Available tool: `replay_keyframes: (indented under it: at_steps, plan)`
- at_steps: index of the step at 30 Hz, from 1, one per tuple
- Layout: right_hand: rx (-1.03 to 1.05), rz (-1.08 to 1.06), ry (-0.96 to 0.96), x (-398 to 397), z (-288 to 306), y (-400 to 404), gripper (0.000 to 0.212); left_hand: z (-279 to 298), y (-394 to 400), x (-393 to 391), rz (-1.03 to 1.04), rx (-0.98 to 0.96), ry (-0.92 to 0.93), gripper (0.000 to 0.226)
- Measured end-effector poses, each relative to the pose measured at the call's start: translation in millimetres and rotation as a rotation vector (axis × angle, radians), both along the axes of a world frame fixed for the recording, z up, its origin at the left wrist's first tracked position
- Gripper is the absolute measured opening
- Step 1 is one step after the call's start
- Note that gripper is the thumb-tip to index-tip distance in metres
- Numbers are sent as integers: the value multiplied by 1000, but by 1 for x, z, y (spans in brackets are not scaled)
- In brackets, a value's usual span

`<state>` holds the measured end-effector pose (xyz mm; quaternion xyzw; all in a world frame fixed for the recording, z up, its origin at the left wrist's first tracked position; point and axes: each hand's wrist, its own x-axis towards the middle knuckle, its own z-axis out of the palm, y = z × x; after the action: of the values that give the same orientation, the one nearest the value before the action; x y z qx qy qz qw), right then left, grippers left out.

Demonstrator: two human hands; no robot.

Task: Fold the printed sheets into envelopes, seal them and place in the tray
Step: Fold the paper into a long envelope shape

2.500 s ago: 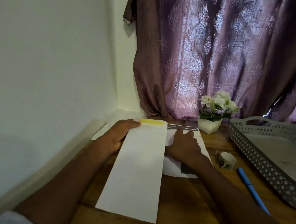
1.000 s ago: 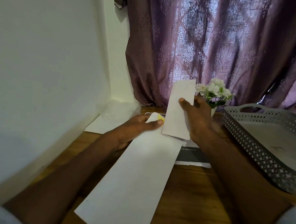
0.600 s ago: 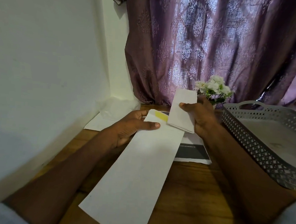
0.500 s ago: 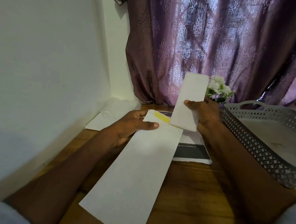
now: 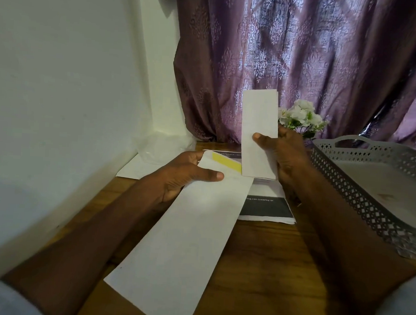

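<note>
- The folded sheet was held upright above the envelope mouth.
- The tray stood right; printed sheets lay behind the envelope.

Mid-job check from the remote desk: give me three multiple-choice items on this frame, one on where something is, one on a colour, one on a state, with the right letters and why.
1. Where is the folded sheet?
A. flat in the tray
B. held upright in the right hand, its lower edge at the envelope mouth
C. under the flowers

2. What colour is the strip on the envelope flap?
A. yellow
B. blue
C. red

3. What state is the envelope in?
A. sealed shut
B. torn in half
C. flap open, gripped by the left hand

Answers: 1 B, thumb and fingers pinch the sheet, which stands above the opening. 2 A, a yellow band shows along the flap. 3 C, the flap is lifted, so the strip is exposed, and the left thumb lies across the envelope's front.
</note>
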<state>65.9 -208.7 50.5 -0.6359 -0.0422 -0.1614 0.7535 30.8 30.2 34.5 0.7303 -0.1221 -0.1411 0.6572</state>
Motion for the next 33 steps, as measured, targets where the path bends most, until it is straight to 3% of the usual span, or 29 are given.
replay_keyframes:
  at_steps: [14, 22, 29, 33]
  plan:
    - [-112, -26, -54, -3, 1, 1, 28, 1, -2, -3, -42, 51, -12, 50]
    - [-174, 16, -82, -9, 4, 6, 34, 0, -1, -2, -48, 80, -12, 60]
    - [-72, 8, -58, -8, 8, 3, 32, -2, -2, -1, -37, 68, -2, 60]
    - [-68, 45, -82, -13, 9, 7, 36, -4, 0, 1, -12, 91, -20, 73]
